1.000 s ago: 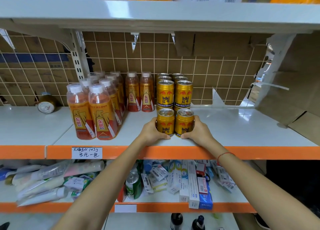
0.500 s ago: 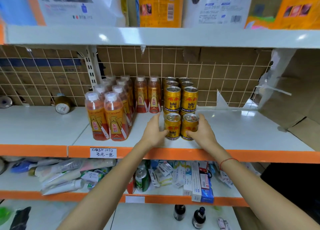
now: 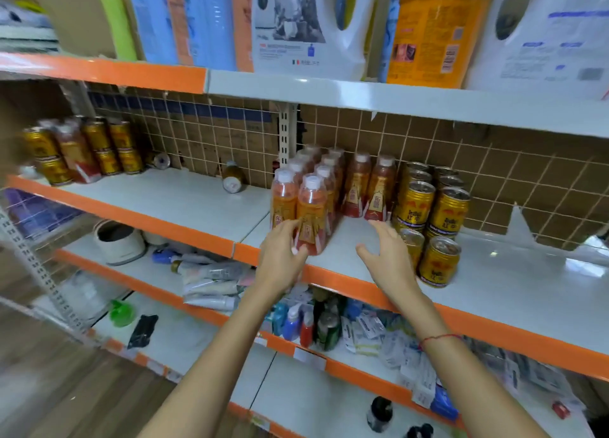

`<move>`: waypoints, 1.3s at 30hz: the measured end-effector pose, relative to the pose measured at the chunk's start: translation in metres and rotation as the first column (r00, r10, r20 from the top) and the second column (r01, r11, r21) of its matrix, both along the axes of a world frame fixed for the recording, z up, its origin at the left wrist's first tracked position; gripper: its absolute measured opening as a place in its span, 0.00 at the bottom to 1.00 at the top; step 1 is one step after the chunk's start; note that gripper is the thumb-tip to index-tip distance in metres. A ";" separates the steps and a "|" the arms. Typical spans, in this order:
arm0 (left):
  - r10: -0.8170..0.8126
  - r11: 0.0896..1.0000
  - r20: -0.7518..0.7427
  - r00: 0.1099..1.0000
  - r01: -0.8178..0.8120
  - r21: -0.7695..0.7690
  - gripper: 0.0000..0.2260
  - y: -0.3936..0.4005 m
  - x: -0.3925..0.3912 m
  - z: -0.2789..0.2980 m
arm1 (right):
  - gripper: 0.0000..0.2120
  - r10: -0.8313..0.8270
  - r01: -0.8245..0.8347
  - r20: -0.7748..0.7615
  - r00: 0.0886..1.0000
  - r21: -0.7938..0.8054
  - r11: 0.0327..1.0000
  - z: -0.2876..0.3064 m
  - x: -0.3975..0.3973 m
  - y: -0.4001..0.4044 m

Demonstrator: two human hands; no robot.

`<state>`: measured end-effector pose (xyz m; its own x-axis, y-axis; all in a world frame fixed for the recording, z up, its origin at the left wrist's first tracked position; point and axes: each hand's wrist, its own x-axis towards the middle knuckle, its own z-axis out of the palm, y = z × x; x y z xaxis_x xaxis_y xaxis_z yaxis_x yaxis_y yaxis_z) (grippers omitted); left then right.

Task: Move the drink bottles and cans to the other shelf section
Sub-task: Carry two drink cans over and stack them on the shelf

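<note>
- Cans and bottles (image 3: 82, 151) already stand at the far left shelf section.
- Most bottles (image 3: 309, 200) and cans (image 3: 431, 213) remain on the right section.
- Left hand (image 3: 280, 256) touches a front bottle; whether it grips is unclear.
- Right hand (image 3: 389, 256) spread, empty, just beside the front cans.

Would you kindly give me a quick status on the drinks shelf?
Left hand open, touching front bottles. Right hand open, holding nothing, beside gold cans. Some cans and bottles already on far left section. Nothing in the way.
</note>
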<state>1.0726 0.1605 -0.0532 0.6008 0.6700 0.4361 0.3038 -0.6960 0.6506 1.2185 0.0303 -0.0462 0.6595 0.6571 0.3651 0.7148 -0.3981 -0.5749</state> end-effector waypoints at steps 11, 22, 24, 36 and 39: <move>0.333 0.942 -0.136 0.933 -0.335 0.009 0.18 0.047 -0.141 -0.009 | 0.26 0.345 -0.347 -0.040 0.938 -0.048 0.937 -0.009 -0.099 0.089; 0.485 0.874 -0.149 0.862 -0.473 0.111 0.20 0.148 -0.252 -0.010 | 0.27 0.474 -0.470 0.015 0.880 -0.108 0.876 -0.002 -0.198 0.212; 0.499 0.866 -0.164 0.851 -0.480 0.144 0.20 0.177 -0.274 -0.008 | 0.28 0.491 -0.487 0.017 0.871 -0.100 0.868 0.000 -0.224 0.241; 0.505 0.863 -0.150 0.850 -0.496 0.097 0.24 0.299 -0.341 -0.022 | 0.28 0.507 -0.502 0.035 0.861 -0.104 0.859 0.001 -0.302 0.365; 0.503 0.864 -0.166 0.848 -0.501 0.058 0.25 0.323 -0.348 -0.029 | 0.28 0.511 -0.503 0.034 0.859 -0.132 0.854 -0.004 -0.300 0.393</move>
<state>0.7242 0.4839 -0.0825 0.2495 0.8956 0.3684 0.7181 -0.4263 0.5500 0.9184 0.4229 -0.0507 0.2007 0.9334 0.2976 0.8695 -0.0297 -0.4931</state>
